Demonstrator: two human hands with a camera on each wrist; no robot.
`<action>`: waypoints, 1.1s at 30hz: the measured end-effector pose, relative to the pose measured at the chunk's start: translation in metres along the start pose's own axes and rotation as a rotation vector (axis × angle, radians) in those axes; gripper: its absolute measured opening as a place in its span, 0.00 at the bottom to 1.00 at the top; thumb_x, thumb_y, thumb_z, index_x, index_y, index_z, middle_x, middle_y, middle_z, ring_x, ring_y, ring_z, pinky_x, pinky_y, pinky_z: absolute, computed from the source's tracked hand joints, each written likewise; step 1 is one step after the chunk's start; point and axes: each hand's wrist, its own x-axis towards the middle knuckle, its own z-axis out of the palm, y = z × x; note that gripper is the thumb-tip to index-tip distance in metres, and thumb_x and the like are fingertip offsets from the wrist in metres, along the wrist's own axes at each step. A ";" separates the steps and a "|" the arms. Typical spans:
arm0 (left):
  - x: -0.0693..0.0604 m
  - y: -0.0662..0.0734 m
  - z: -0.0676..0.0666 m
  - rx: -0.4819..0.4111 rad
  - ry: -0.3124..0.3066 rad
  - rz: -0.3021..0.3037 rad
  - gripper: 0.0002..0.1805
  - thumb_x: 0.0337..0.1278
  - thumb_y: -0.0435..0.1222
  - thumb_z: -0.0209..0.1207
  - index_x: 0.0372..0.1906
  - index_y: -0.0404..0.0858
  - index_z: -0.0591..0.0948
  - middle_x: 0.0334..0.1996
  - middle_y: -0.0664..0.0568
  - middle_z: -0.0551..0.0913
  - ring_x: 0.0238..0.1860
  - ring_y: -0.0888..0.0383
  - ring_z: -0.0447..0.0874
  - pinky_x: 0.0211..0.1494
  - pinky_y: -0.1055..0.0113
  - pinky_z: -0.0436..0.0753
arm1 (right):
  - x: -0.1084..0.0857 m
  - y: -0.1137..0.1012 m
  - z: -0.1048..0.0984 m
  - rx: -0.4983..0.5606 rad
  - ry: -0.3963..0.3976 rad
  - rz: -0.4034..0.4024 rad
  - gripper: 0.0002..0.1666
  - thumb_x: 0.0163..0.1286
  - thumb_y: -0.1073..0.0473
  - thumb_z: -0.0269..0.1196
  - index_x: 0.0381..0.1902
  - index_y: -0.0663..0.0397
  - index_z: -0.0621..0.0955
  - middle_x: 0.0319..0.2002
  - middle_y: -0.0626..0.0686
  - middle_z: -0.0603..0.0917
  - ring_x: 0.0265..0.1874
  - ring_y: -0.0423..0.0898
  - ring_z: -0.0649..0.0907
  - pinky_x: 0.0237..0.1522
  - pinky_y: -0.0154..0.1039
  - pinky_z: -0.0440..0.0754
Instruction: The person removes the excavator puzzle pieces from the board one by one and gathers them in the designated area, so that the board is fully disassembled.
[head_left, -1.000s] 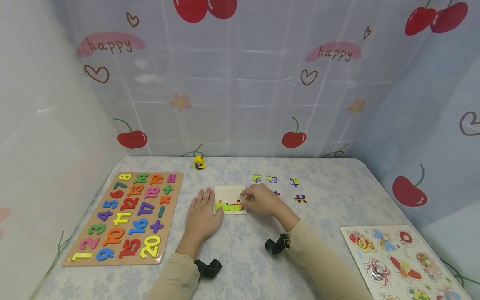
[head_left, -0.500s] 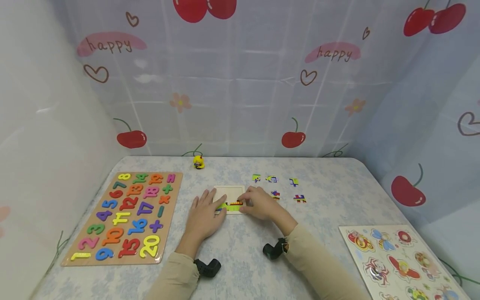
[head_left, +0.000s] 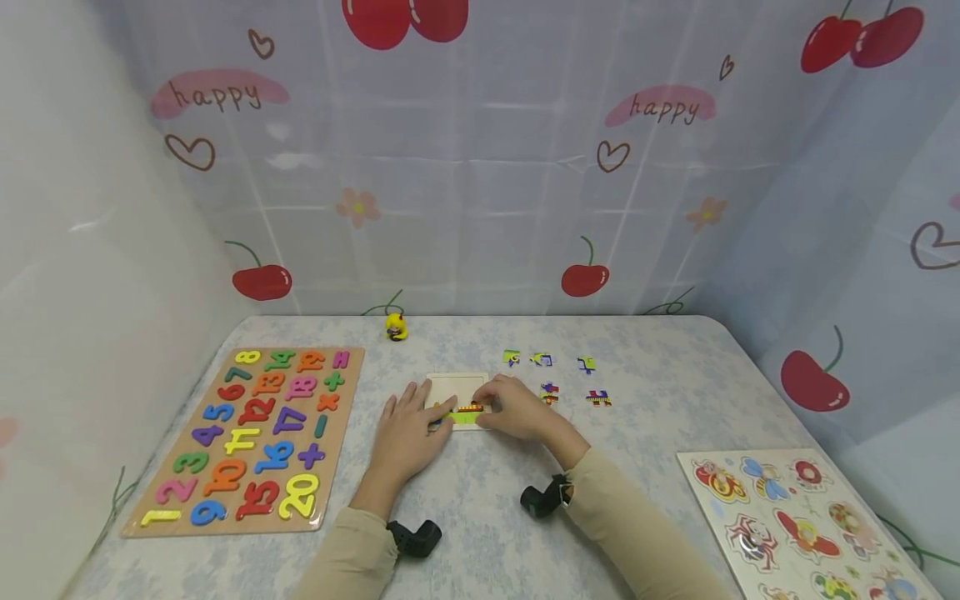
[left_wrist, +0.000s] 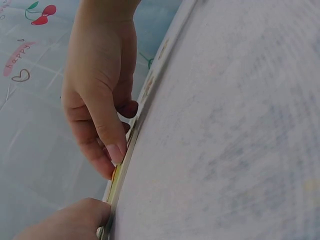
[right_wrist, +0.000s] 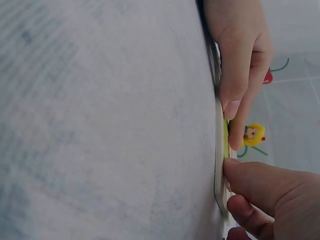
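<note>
A small pale wooden puzzle tray lies mid-table, its lower part filled with green and red-orange puzzle pieces. My left hand rests flat over the tray's left side, fingers extended, covering part of the picture. At the right edge, my right hand has thumb and bent fingers pinching a puzzle piece low in the tray, mostly hidden by the fingertips. In the right wrist view, the right thumb and fingers meet at the tray's rim. The left wrist view shows the left hand against its other end.
Loose puzzle pieces lie in two rows right of the tray. A board of coloured numbers sits at the left, and an insect picture board at the front right. A yellow-haired figurine stands near the back edge.
My right fingers have moved slightly left and down onto the tray's lower right part. The left thumb and index finger have shifted right over the pieces.
</note>
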 end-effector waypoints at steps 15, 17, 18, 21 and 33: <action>0.001 0.002 0.000 0.002 0.004 -0.010 0.21 0.70 0.54 0.49 0.64 0.66 0.77 0.77 0.47 0.61 0.79 0.44 0.52 0.79 0.39 0.51 | 0.001 -0.001 0.001 0.236 -0.007 0.051 0.11 0.68 0.59 0.65 0.45 0.44 0.76 0.36 0.46 0.81 0.30 0.42 0.78 0.33 0.36 0.77; 0.001 0.002 0.001 0.001 0.009 -0.011 0.21 0.70 0.55 0.49 0.64 0.65 0.77 0.77 0.48 0.61 0.79 0.44 0.53 0.79 0.39 0.51 | -0.001 -0.001 -0.001 0.262 0.005 0.051 0.10 0.69 0.59 0.64 0.46 0.44 0.76 0.36 0.47 0.81 0.30 0.43 0.78 0.32 0.36 0.77; 0.001 0.002 0.001 0.001 0.011 -0.011 0.21 0.70 0.55 0.49 0.64 0.65 0.77 0.77 0.48 0.61 0.79 0.44 0.53 0.79 0.39 0.51 | -0.003 0.000 -0.002 0.278 0.010 0.053 0.10 0.69 0.58 0.64 0.46 0.43 0.77 0.36 0.48 0.81 0.30 0.43 0.78 0.32 0.36 0.77; 0.000 0.002 0.002 0.002 0.010 -0.011 0.21 0.70 0.55 0.49 0.64 0.65 0.77 0.77 0.48 0.61 0.79 0.44 0.52 0.79 0.39 0.51 | -0.010 0.004 -0.007 0.349 0.006 0.056 0.10 0.70 0.59 0.63 0.48 0.45 0.78 0.37 0.50 0.81 0.31 0.45 0.79 0.33 0.37 0.77; -0.001 0.001 0.000 -0.043 -0.010 -0.017 0.21 0.70 0.55 0.48 0.65 0.65 0.76 0.78 0.48 0.59 0.80 0.44 0.50 0.79 0.39 0.49 | -0.053 0.035 -0.039 0.377 -0.064 0.144 0.12 0.68 0.62 0.64 0.49 0.48 0.80 0.38 0.52 0.81 0.33 0.47 0.78 0.33 0.38 0.77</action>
